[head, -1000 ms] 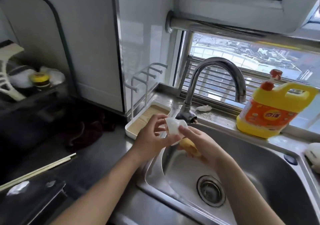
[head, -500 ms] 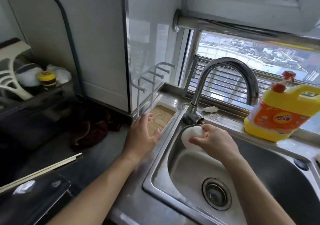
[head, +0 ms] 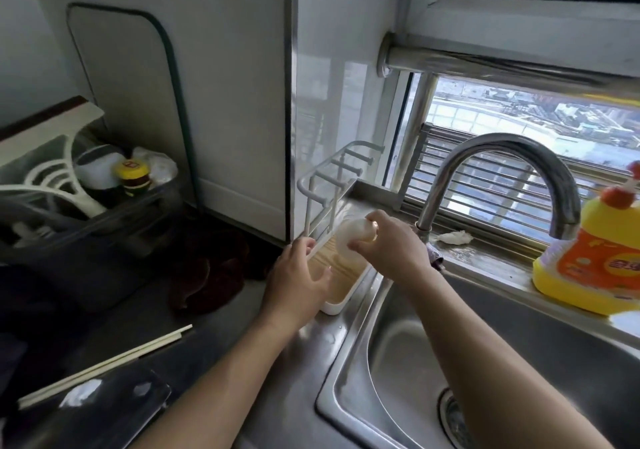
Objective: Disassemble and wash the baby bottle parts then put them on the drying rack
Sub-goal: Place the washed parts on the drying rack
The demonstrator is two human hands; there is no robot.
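Note:
My right hand (head: 391, 251) grips a translucent white bottle part (head: 349, 241), dome-shaped, with something yellowish tucked under the fingers. The part hangs just above the wooden base of the white drying rack (head: 337, 305), which stands on the counter left of the sink. Beside the rack's near left edge, my left hand (head: 298, 280) has relaxed fingers and holds nothing; I cannot tell if it touches the rack. The rack's white pegs (head: 341, 166) rise behind both hands.
A steel sink (head: 398, 362) with a drain lies at lower right under a curved tap (head: 502, 158). A yellow detergent jug (head: 595, 258) stands on the window ledge. Chopsticks (head: 104, 365) lie on the dark counter, a dark cloth (head: 211, 272) behind them, and a cluttered bin (head: 86, 189) far left.
My right hand carried the white part from over the sink leftward to above the rack. My left hand let go of it and now stays beside the rack.

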